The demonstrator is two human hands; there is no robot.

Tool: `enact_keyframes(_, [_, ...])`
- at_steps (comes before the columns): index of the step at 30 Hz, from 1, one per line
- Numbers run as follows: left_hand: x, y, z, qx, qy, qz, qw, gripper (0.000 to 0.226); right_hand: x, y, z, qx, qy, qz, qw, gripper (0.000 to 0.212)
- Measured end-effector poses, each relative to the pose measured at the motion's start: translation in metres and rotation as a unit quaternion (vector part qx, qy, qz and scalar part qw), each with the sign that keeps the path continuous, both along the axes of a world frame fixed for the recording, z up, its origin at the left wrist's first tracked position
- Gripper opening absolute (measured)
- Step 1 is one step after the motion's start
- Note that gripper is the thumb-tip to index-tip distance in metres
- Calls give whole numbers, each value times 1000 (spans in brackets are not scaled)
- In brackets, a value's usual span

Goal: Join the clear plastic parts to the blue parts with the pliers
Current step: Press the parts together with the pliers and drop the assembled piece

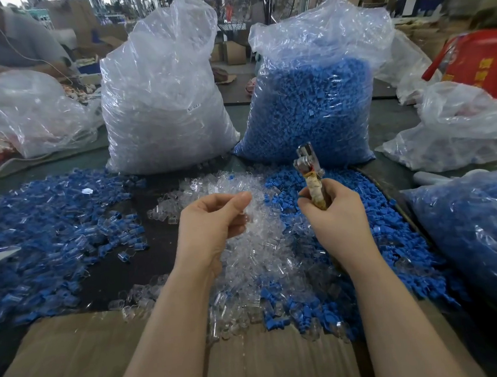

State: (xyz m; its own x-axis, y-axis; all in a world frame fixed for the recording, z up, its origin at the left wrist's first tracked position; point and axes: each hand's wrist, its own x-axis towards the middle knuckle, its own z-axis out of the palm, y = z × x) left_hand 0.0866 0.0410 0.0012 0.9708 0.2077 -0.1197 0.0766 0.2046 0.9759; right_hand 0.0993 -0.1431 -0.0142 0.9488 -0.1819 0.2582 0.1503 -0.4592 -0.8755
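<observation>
My right hand (336, 211) grips the taped handles of the metal pliers (309, 170), whose jaws point up and away from me. My left hand (214, 220) is curled above the heap of clear plastic parts (261, 252) and pinches a clear part (248, 215) at its fingertips. Loose blue parts (393, 236) lie in a heap to the right of the clear ones. A wide spread of joined blue-and-clear pieces (51, 233) covers the table on the left.
Two tall plastic bags stand behind the heaps: one of clear parts (163, 105), one of blue parts (309, 109). Another bag of blue pieces (483, 244) lies at the right. Cardboard (77, 365) covers the near edge. A person (7, 43) sits at the far left.
</observation>
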Motion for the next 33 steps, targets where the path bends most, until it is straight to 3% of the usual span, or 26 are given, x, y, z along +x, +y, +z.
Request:
enact_keyframes(7, [-2, -10, -2, -54, -16, 29, 998, 7, -2, 10, 2, 42, -30, 25, 998, 12])
enact_keyframes(11, [-2, -13, 0, -68, -20, 15, 997, 9, -6, 15, 7, 74, -55, 48, 995, 17])
enact_keyframes(27, [-14, -33, 14, -57, -65, -19, 996, 5, -12, 32, 8, 97, -122, 38, 987, 13])
enact_keyframes(33, [-17, -35, 14, 10, -117, -3, 993, 10, -14, 35, 8, 92, -121, 32, 988, 11])
